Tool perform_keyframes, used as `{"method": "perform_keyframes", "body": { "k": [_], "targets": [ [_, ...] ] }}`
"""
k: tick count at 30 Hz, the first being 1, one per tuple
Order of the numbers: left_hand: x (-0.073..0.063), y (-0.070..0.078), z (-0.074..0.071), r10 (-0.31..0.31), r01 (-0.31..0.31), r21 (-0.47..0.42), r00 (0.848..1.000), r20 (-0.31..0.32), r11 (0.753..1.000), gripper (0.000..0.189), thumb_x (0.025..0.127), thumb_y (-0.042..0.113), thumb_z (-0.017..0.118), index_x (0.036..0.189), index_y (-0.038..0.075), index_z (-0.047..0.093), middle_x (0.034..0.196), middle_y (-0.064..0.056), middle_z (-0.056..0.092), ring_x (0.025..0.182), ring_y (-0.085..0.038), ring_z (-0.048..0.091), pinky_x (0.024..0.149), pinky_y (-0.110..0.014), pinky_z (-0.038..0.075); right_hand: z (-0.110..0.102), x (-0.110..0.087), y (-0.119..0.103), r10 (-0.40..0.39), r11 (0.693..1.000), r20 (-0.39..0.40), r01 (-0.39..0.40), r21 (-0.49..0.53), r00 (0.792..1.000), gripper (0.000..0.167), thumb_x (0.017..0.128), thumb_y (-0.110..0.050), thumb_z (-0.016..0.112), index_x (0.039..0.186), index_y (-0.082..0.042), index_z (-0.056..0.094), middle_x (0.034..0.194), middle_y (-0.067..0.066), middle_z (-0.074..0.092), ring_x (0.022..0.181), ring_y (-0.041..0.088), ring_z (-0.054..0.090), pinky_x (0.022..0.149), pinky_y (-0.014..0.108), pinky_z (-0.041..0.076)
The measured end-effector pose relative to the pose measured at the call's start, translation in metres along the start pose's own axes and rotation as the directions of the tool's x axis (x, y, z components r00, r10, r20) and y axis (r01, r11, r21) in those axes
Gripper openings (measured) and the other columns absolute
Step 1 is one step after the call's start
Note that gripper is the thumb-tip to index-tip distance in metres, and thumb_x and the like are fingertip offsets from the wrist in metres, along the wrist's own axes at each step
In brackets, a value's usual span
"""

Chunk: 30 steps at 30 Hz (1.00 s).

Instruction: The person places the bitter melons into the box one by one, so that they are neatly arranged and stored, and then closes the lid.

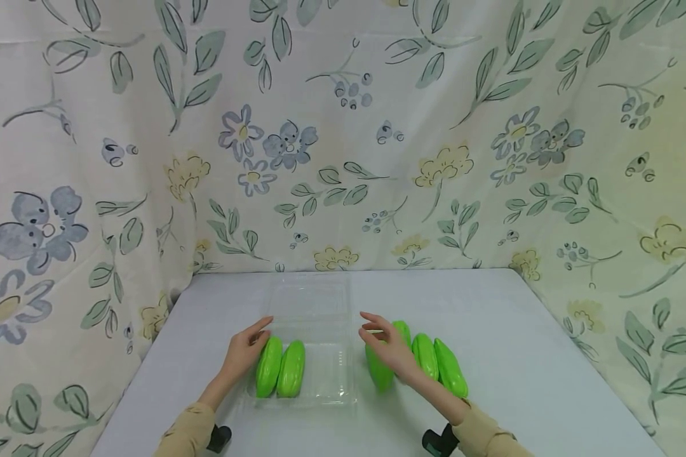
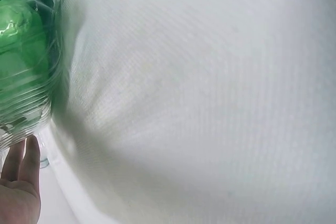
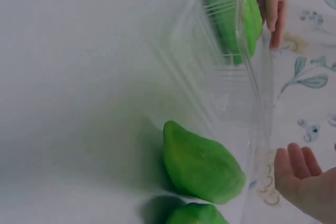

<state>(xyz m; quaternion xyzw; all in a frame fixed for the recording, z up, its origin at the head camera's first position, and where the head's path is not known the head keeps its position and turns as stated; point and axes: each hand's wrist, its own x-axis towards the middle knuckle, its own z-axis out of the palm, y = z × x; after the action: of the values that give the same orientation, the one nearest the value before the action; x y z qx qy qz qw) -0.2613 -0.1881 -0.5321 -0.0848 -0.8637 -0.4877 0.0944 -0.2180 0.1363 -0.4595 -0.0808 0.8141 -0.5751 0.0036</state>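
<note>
A clear plastic clamshell box lies opened on the table, lid folded back to the far side. Two long, glossy green fruits, a left one and a right one, lie side by side in its left half. My left hand is at the box's left edge, its fingers extended against the plastic wall. To the right of the box lie several similar loose green fruits. My right hand hovers over the leftmost loose fruit, fingers loosely bent and holding nothing.
The white table extends beyond the loose fruits on the right. A floral curtain hangs behind the table and along both sides. The box lid lies flat toward the back edge.
</note>
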Motion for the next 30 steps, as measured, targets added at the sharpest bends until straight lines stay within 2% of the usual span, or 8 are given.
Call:
{"method": "perform_keyframes", "body": {
  "k": [4, 15, 18, 23, 30],
  "targets": [
    [0.000, 0.000, 0.000, 0.001, -0.001, 0.013, 1.000, 0.000, 1.000, 0.038, 0.095, 0.011, 0.057, 0.133, 0.009, 0.055, 0.138, -0.012, 0.054, 0.107, -0.028, 0.065, 0.083, -0.031, 0.052, -0.008, -0.003, 0.007, 0.027, 1.000, -0.054, -0.028, -0.006, 0.998, 0.041, 0.092, -0.022, 0.063, 0.132, -0.017, 0.056, 0.117, 0.012, 0.063, 0.101, 0.027, 0.063, 0.081, 0.036, 0.053],
    [0.000, -0.002, 0.002, 0.029, -0.029, 0.024, 1.000, -0.011, 0.999, 0.038, 0.095, 0.011, 0.057, 0.132, 0.007, 0.056, 0.137, -0.014, 0.054, 0.105, -0.028, 0.065, 0.086, -0.036, 0.053, -0.046, -0.010, 0.017, 0.020, 0.996, -0.099, -0.029, -0.087, 0.995, 0.041, 0.092, -0.023, 0.062, 0.131, -0.013, 0.057, 0.116, 0.015, 0.064, 0.099, 0.027, 0.065, 0.079, 0.028, 0.051],
    [0.001, -0.001, 0.001, 0.017, -0.017, 0.019, 1.000, -0.004, 1.000, 0.038, 0.095, 0.012, 0.057, 0.133, 0.008, 0.056, 0.137, -0.013, 0.054, 0.106, -0.028, 0.065, 0.088, -0.040, 0.052, -0.059, -0.013, 0.017, 0.028, 0.991, -0.111, -0.042, -0.127, 0.993, 0.041, 0.094, -0.023, 0.060, 0.133, -0.013, 0.055, 0.117, 0.017, 0.064, 0.100, 0.029, 0.065, 0.078, 0.030, 0.052],
    [0.001, -0.001, 0.000, -0.005, 0.005, 0.010, 1.000, 0.007, 1.000, 0.039, 0.095, 0.013, 0.057, 0.134, 0.009, 0.055, 0.139, -0.013, 0.053, 0.108, -0.029, 0.064, 0.092, -0.045, 0.050, -0.078, -0.015, 0.021, 0.087, 0.979, -0.110, -0.105, -0.174, 0.990, 0.045, 0.095, -0.033, 0.057, 0.137, -0.016, 0.051, 0.120, 0.016, 0.062, 0.105, 0.030, 0.064, 0.081, 0.035, 0.053],
    [0.001, -0.002, 0.001, -0.003, 0.003, 0.008, 1.000, 0.002, 1.000, 0.038, 0.095, 0.013, 0.057, 0.133, 0.009, 0.055, 0.138, -0.013, 0.053, 0.108, -0.028, 0.064, 0.087, -0.039, 0.052, -0.100, -0.014, 0.029, 0.113, 0.968, -0.124, -0.138, -0.211, 0.986, 0.049, 0.097, -0.035, 0.053, 0.140, -0.012, 0.046, 0.125, 0.022, 0.058, 0.109, 0.036, 0.061, 0.082, 0.038, 0.054]
  ]
}}
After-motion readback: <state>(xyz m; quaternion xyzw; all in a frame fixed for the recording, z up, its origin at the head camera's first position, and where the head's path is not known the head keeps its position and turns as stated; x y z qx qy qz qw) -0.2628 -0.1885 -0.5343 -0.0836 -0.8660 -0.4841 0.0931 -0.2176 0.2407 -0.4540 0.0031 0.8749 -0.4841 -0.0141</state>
